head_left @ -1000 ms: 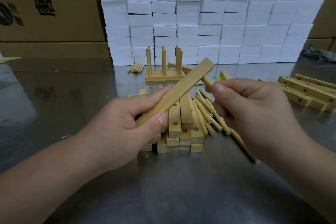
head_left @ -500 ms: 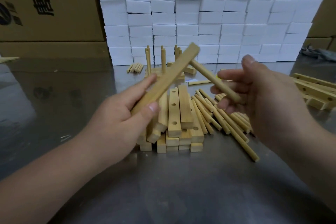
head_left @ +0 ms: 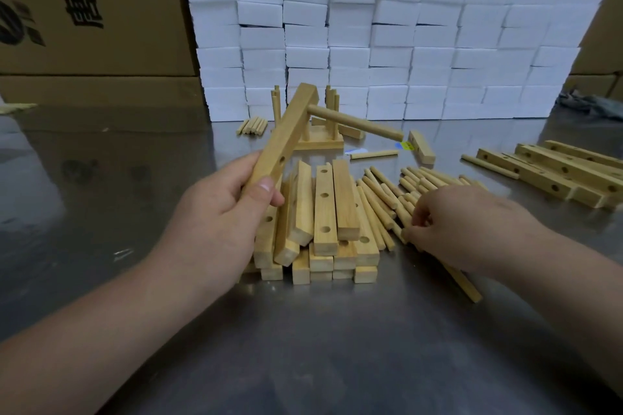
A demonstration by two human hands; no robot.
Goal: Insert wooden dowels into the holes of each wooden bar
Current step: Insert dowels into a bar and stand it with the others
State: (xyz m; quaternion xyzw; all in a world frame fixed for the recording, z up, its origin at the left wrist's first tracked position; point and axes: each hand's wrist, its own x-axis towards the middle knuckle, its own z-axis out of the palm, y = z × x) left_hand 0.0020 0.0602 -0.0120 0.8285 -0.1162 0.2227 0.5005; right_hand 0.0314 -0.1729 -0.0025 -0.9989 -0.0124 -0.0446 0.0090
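Note:
My left hand (head_left: 219, 212) grips the lower end of a wooden bar (head_left: 286, 135) that tilts up and away. One dowel (head_left: 354, 121) sticks out of the hole near the bar's top end and points right. An empty hole shows lower on the bar. My right hand (head_left: 462, 222) rests low on the pile of loose dowels (head_left: 387, 192), fingertips pinched around the end of one. A stack of drilled bars (head_left: 323, 222) lies between my hands.
A bar fitted with upright dowels (head_left: 320, 141) stands behind the stack. More drilled bars (head_left: 556, 172) lie at the right, a small bundle of dowels (head_left: 252, 126) at the back left. White blocks (head_left: 387, 34) and cardboard boxes (head_left: 84, 10) wall the far side of the metal table (head_left: 320, 347).
My right hand pushed a dowel into the bar's top hole, let go of it, and dropped down to the dowel pile. My left hand tilted the bar more upright.

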